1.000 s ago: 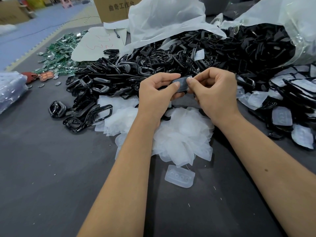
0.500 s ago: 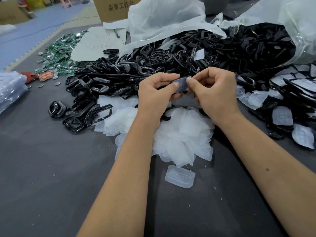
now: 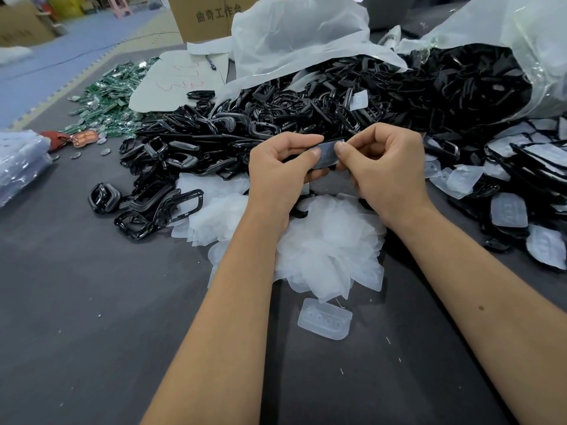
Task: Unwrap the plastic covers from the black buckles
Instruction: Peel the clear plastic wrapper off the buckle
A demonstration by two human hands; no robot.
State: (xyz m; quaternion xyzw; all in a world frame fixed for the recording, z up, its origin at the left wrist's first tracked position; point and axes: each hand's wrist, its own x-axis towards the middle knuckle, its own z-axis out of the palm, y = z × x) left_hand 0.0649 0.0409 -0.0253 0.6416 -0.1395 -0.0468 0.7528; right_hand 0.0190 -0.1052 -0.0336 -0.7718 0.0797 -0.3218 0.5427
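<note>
My left hand [image 3: 283, 167] and my right hand [image 3: 386, 167] hold one black buckle still in its plastic cover [image 3: 327, 154] between them, above the table. Both thumbs and forefingers pinch the cover's edges; most of the buckle is hidden by my fingers. Below my hands lies a heap of loose, removed plastic covers [image 3: 322, 246]. A big pile of bare black buckles [image 3: 245, 130] spreads across the table behind my hands. At the right lie several buckles that are wrapped in plastic [image 3: 509, 210].
A single plastic cover [image 3: 325, 322] lies alone near me on the dark grey table [image 3: 92, 317]. White plastic bags [image 3: 294, 41] and a cardboard box [image 3: 202, 16] stand at the back. Green circuit boards [image 3: 107, 99] lie far left, a clear bag [image 3: 18, 167] at the left edge.
Almost nothing: both hands stay on the wrapped buckle, with only slight shifts of the fingers.
</note>
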